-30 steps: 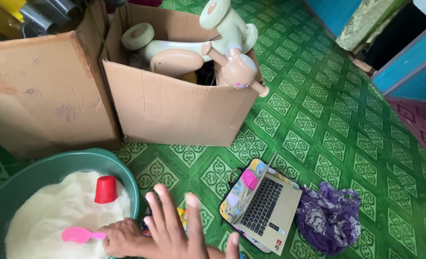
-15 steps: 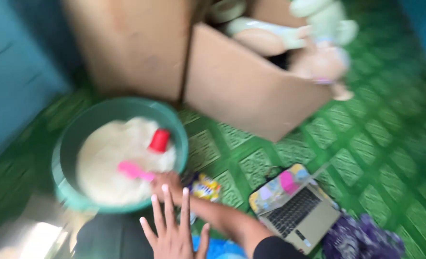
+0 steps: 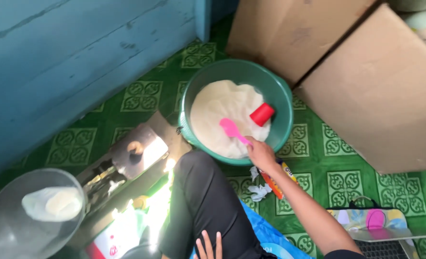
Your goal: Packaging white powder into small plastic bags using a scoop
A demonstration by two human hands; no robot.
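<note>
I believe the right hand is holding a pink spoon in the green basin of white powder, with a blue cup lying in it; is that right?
Not quite: the cup is red, not blue, as the head view shows. The right hand does hold the pink spoon in the green basin of white powder.

Two brown cardboard boxes (image 3: pixel 366 81) stand on the green patterned floor (image 3: pixel 141 96) beside a blue wooden wall (image 3: pixel 55 57). A clear glass lid (image 3: pixel 31 216) lies at lower left; a laptop (image 3: pixel 390 235) at lower right.
</note>
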